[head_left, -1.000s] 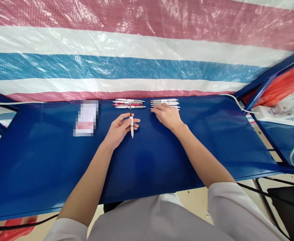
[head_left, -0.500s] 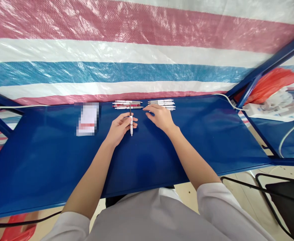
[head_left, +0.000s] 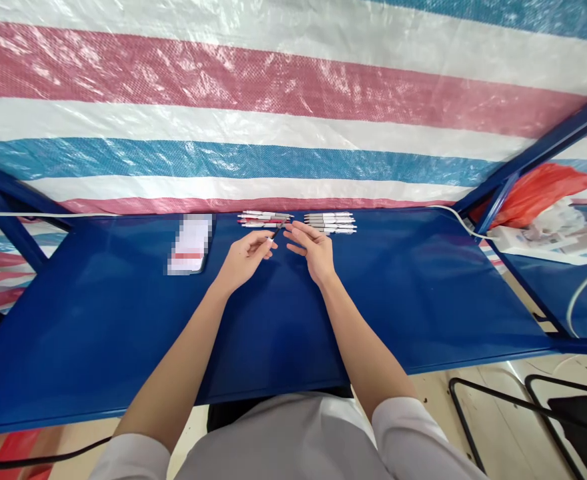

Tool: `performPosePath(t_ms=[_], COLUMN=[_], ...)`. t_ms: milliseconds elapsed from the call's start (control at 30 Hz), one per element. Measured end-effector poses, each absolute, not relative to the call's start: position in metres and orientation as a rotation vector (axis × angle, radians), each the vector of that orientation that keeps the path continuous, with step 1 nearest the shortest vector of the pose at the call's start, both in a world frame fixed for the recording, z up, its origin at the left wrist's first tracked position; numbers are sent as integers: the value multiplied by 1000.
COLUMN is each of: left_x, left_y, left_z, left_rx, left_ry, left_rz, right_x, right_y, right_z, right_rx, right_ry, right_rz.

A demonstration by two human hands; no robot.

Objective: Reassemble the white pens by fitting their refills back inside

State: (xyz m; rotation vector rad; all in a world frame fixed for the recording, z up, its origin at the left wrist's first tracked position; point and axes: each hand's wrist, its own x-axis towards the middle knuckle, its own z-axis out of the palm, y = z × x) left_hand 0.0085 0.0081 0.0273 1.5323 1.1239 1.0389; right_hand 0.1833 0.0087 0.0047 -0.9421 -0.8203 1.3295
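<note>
My left hand (head_left: 246, 262) is closed around a pen (head_left: 277, 231), its dark tip end slanting up to the right. Most of the pen's body is hidden by the fingers. Close to that tip is my right hand (head_left: 312, 252), palm turned inward and fingers apart; I see nothing held in it. Behind the hands, a left group of pens (head_left: 261, 215), white with one red, lies at the table's back edge. Another group of white and grey pens (head_left: 331, 219) lies just right of it, beyond my right hand.
A phone (head_left: 191, 243) with a blurred-out screen rests on the blue table (head_left: 123, 333), left of the pens. Striped plastic sheeting (head_left: 273, 127) hangs behind. At the right, a white power strip (head_left: 538, 245) and a red plastic bag (head_left: 543, 193) sit beyond the blue frame.
My right hand has come away from the right pen group, moving left to the held pen's tip. In my left hand the pen has turned from nearly straight to slanting right.
</note>
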Motion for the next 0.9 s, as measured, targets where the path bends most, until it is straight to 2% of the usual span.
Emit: performPosePath(t_ms=[400, 667, 900], left_x=[7, 15, 22], left_y=[1, -4, -7], left_z=[8, 9, 13], left_rx=[1661, 1504, 1311], left_ry=[1193, 1208, 1200], left_rz=[928, 975, 993], right_x=[179, 177, 175], right_y=[5, 2, -4], right_z=[7, 8, 9], right_rx=[-1031, -1069, -1135], right_ry=[-844, -846, -964], right_rz=[1284, 1270, 1052])
